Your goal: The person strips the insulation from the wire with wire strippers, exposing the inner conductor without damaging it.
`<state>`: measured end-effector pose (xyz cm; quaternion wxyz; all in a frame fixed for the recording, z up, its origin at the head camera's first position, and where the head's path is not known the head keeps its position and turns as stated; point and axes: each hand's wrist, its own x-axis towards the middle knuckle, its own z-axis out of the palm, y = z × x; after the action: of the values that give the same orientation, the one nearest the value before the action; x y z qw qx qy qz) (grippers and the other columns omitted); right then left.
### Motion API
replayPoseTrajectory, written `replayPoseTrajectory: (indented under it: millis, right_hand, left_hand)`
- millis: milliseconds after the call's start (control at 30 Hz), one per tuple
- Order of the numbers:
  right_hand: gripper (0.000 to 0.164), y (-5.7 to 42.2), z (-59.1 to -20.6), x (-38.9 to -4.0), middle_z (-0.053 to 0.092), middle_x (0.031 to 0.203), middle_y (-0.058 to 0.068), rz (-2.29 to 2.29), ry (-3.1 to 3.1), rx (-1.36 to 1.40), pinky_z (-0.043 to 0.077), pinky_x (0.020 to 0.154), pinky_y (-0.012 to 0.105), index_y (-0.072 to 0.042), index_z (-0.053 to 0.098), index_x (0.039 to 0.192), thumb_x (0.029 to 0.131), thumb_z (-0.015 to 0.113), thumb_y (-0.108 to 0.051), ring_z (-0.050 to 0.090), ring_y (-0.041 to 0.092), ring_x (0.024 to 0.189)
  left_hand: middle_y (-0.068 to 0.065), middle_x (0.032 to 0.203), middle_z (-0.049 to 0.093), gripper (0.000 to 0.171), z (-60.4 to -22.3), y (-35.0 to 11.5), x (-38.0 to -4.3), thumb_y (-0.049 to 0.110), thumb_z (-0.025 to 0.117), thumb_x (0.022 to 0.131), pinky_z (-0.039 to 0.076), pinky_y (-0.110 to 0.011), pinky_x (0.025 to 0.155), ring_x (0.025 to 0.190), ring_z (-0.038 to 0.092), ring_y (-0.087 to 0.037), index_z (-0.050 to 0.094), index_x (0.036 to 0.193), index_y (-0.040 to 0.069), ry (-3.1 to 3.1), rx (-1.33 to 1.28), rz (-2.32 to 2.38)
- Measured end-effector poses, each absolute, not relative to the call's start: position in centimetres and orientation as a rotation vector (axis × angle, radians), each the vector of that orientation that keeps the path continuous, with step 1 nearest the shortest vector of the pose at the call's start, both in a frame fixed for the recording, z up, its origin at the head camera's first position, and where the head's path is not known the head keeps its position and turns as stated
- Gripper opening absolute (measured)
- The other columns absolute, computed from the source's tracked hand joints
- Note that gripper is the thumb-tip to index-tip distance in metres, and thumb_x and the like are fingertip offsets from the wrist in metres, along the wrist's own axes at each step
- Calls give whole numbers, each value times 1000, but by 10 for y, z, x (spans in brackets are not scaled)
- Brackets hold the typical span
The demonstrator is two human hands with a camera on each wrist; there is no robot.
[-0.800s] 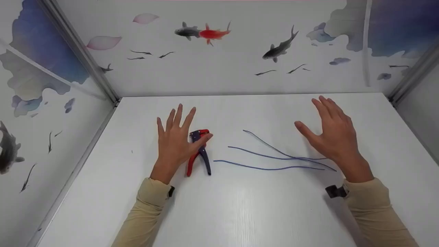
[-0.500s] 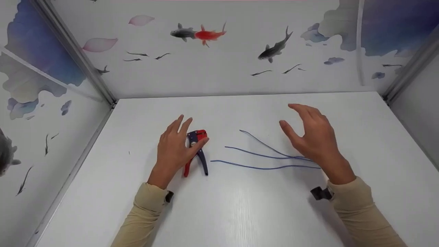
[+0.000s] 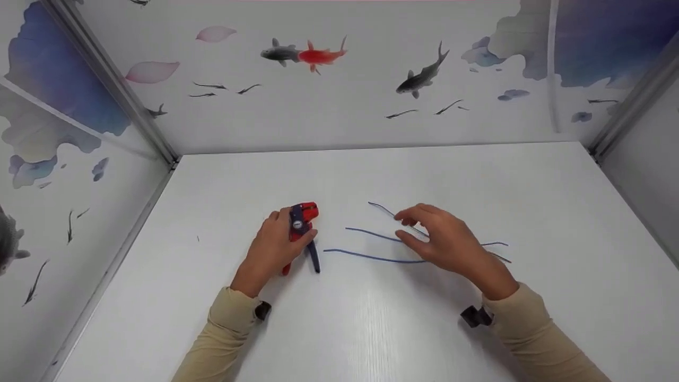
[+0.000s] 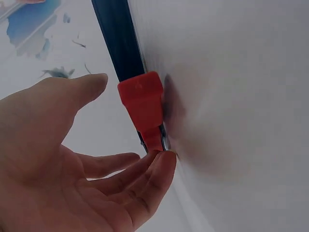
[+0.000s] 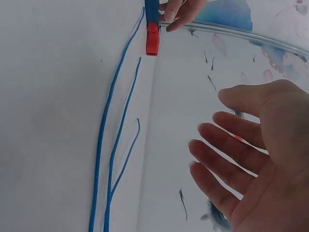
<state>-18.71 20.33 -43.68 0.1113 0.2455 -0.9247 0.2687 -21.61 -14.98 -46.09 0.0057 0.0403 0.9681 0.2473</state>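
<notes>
White table [image 3: 371,329] lies under our relaxed fingers: left hand [image 3: 269,249] has come down to the pliers [image 3: 298,224], right hand [image 3: 448,241], holding nothing, above blue wires [image 5: 99,150]; both seem reachable.

We see a broad, white, rectangular table top [image 3: 371,329] that looks smooth, finely streaked and glossy where light runs down its near half. Closer to its left edge than its right, the red and dark-blue plier-shaped tool [image 3: 301,218] looks to us like smooth, hard material, plastic-like on its red end. The three thin blue wires [image 5: 103,111] appear smooth and plastic-coated. At the rear left corner stands a silver-grey metal post [image 3: 106,74], grooved lengthwise; behind the far edge, a white fish-printed panel [image 3: 366,106] looks smooth and matt. We find both khaki sleeves [image 3: 220,329] matt, creased cloth.
</notes>
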Motion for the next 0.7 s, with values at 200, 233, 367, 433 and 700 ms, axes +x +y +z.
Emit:
replayPoseTrajectory:
  millis: [200,233,367,433,700]
  right_hand:
    - [21,193,-448,-187,76,106,-4,835,-2894,837,62,87,40,-15,79,118,98,82,-20,73,21,101]
    - [21,191,-449,-187,76,105,-4,828,-2917,846,62,87,40,-15,79,118,98,82,-20,72,20,100]
    - [20,185,-455,-185,75,104,-5,798,-2996,868,62,89,39,-16,80,116,97,83,-21,71,18,99]
    - [19,184,-458,-184,75,103,-5,796,-3019,874,62,88,38,-16,81,114,96,83,-21,70,15,97]
    - [12,187,-467,-184,74,98,-8,809,-3044,883,60,86,34,-17,80,104,94,85,-17,66,9,91]
  left_hand:
    - [-25,142,58,98,-462,-148,-211,58,77,96,59,-52,108,123,61,-34,37,162,-3,2962,31,754]
    - [-26,143,57,100,-462,-147,-210,59,77,96,58,-52,109,124,60,-35,36,162,-4,2959,20,739]
    - [-28,142,58,103,-463,-146,-207,62,78,94,60,-51,106,121,61,-34,41,157,-9,2970,1,658]
    - [-28,139,60,102,-463,-144,-206,62,78,94,61,-49,103,118,61,-34,43,156,-10,2968,-15,635]
    - [-18,122,64,93,-456,-139,-209,55,81,95,57,-34,78,104,62,-26,44,155,-6,2891,-75,732]
